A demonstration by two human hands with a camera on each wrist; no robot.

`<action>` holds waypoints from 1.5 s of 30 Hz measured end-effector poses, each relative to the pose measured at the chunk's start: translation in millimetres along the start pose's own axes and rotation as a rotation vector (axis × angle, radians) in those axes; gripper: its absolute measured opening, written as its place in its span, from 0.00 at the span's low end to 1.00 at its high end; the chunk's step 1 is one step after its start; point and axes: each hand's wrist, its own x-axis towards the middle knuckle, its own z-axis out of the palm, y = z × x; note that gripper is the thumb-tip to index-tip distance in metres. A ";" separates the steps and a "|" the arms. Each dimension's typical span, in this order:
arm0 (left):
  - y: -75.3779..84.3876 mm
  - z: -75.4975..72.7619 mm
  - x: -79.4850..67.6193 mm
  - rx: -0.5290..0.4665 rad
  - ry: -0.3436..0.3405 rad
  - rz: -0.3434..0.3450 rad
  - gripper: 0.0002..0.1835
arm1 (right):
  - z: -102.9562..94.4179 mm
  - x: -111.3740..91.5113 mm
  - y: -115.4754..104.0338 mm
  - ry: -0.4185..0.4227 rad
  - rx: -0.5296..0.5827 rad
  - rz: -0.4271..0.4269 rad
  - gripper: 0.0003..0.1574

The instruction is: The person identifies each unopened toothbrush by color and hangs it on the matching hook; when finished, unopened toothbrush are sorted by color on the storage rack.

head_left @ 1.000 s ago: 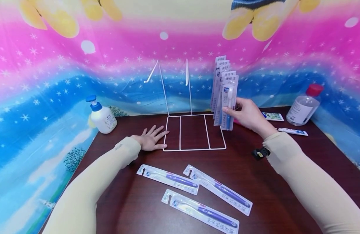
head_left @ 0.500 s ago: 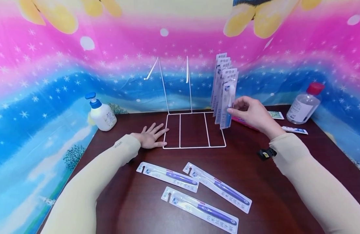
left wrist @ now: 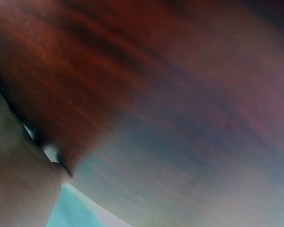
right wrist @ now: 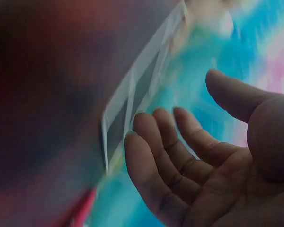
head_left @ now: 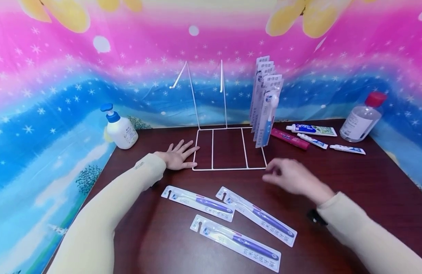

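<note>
My left hand (head_left: pixel 178 156) lies with fingers spread at the left side of a white wire display rack (head_left: pixel 229 168), fingertips on its base frame. Several packaged toothbrushes (head_left: pixel 267 110) hang upright in a row at the rack's right side, the front one with a blue handle. My right hand (head_left: pixel 290 177) is blurred near the rack's front right corner; in the right wrist view its fingers (right wrist: pixel 144 161) are loosely bent, thumb apart, holding nothing. On the table in front lie three packaged toothbrushes with purple handles: one left (head_left: pixel 199 203), one right (head_left: pixel 259 217), one nearest (head_left: pixel 236 243).
Two bare prongs rise at the rack's left and middle (head_left: pixel 222 76). A blue-topped pump bottle (head_left: pixel 122 131) stands at back left. Toothpaste tubes (head_left: pixel 312 129), a dark pink tube (head_left: pixel 290 139) and a red-capped clear bottle (head_left: pixel 362 118) are at back right. A printed cloth (head_left: pixel 146 83) backs the table.
My right hand has let go of the front hanging toothbrush and moved down toward me, uncovering the tubes behind. The left hand has stayed at the rack.
</note>
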 end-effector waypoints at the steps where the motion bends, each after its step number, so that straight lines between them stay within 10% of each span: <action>1: -0.2 -0.1 0.2 -0.003 -0.003 -0.001 0.43 | 9.3 -5.6 -6.7 -0.037 -0.029 -0.028 0.24; 14: 1.0 -1.1 0.0 0.008 -0.010 0.001 0.44 | 58.6 -29.2 -52.4 -0.158 -0.280 -0.157 0.34; 34: 0.7 -2.0 -1.1 -0.011 -0.013 -0.004 0.43 | 16.4 -24.4 -25.3 -0.103 -0.149 -0.073 0.15; 45: 1.1 -1.9 -1.5 0.008 -0.022 -0.007 0.43 | -36.5 -1.8 -61.5 0.051 0.148 -0.078 0.22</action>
